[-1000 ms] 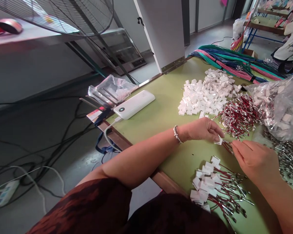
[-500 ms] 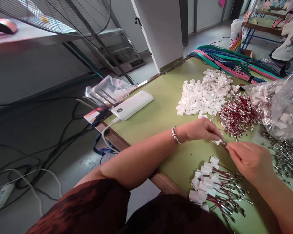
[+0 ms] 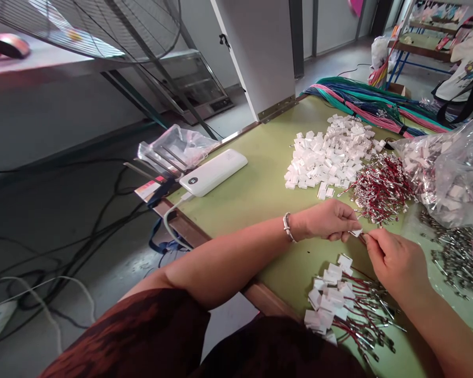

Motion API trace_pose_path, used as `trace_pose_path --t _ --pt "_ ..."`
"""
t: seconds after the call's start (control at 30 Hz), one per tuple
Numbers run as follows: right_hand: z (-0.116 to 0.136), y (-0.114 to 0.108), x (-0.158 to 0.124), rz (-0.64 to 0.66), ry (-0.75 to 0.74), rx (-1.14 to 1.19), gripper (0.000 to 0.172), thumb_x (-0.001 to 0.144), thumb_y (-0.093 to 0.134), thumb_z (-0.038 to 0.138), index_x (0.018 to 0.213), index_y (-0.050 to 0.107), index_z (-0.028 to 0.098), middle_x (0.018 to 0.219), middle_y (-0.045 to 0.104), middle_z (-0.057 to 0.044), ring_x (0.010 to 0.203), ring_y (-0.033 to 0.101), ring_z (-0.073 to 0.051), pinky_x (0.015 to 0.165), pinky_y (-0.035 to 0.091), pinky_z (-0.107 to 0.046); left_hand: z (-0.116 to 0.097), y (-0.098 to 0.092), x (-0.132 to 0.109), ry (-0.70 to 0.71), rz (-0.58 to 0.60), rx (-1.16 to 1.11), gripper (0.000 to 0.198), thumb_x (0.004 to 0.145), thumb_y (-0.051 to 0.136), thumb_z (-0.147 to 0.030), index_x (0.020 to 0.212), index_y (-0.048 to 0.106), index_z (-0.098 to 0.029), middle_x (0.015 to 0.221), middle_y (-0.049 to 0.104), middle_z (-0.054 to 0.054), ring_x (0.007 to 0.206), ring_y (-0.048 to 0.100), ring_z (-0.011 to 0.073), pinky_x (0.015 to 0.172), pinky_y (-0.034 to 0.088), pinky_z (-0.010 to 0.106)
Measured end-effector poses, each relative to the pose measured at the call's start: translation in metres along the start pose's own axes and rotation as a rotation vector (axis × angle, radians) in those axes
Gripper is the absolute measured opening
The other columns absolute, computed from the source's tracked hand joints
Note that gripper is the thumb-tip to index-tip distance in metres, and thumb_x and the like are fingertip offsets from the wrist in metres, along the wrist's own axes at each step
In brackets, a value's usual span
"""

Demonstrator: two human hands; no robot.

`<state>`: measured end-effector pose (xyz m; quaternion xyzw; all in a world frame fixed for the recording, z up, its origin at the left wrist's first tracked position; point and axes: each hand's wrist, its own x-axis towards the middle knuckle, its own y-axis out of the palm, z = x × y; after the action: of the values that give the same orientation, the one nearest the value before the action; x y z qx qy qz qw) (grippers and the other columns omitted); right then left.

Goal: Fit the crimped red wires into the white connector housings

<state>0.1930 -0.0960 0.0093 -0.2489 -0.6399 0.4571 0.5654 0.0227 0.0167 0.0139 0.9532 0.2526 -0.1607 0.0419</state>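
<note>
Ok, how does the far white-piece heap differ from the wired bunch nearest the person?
The far heap shows bare white pieces; the wired bunch has red wires attached. The far heap is larger and jumbled; the wired bunch is smaller, its wires mostly aligned. Both lie on the green tabletop.

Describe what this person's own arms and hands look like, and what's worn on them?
The left hand and right hand are both ungloved. A thin, pale band circles the left wrist. A dark red sleeve with black patches covers the left upper arm, leaving the forearm bare. No right sleeve is in view.
</note>
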Motion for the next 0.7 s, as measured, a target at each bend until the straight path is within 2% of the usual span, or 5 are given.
trace_pose_path --t 0.27,0.33,0.4,0.47,0.7 --pt "0.0 0.001 -0.011 0.156 0.053 0.089 0.032 0.094 0.043 0.028 0.065 0.054 0.021 0.045 0.049 0.003 0.038 0.043 -0.012 0.046 0.024 -0.027 -0.005 0.0 -0.004 0.051 0.021 0.33 0.022 0.083 0.061 -0.036 0.077 0.065 -0.015 0.063 0.063 -0.001 0.05 0.049 0.0063 0.051 0.039 0.02" --pt "0.006 -0.005 -0.01 0.262 0.074 0.179 0.032 0.093 0.045 0.029 0.064 0.055 0.022 0.045 0.05 0.004 0.038 0.044 -0.012 0.045 0.026 -0.027 -0.011 -0.017 -0.007 0.119 -0.172 0.58 0.03 0.086 0.06 -0.041 0.073 0.064 -0.015 0.067 0.064 0.001 0.058 0.05 0.0085 0.056 0.038 0.022" --pt "0.012 -0.013 -0.008 0.403 0.085 0.336 0.028 0.091 0.049 0.027 0.066 0.061 0.023 0.052 0.058 0.003 0.045 0.052 -0.012 0.047 0.034 -0.025 -0.014 -0.036 -0.01 0.075 -0.561 0.783 0.039 0.093 0.048 -0.045 0.073 0.064 -0.015 0.069 0.063 0.004 0.062 0.051 0.0113 0.059 0.038 0.026" --pt "0.012 -0.016 -0.005 0.49 0.117 0.466 0.025 0.09 0.051 0.026 0.07 0.066 0.025 0.064 0.065 0.002 0.055 0.059 -0.012 0.053 0.041 -0.023 -0.013 -0.05 -0.009 -0.001 -0.702 0.9 0.035 0.092 0.051 -0.044 0.077 0.064 -0.015 0.075 0.065 0.005 0.07 0.055 0.0148 0.063 0.038 0.027" --pt "-0.019 0.013 0.002 0.311 0.28 0.091 0.017 0.088 0.053 0.03 0.08 0.065 0.021 0.082 0.067 -0.004 0.059 0.059 -0.017 0.052 0.038 -0.029 0.001 -0.048 0.003 -0.212 -0.644 1.109 0.033 0.086 0.06 -0.045 0.091 0.064 -0.012 0.084 0.066 0.013 0.082 0.062 0.026 0.064 0.042 0.03"
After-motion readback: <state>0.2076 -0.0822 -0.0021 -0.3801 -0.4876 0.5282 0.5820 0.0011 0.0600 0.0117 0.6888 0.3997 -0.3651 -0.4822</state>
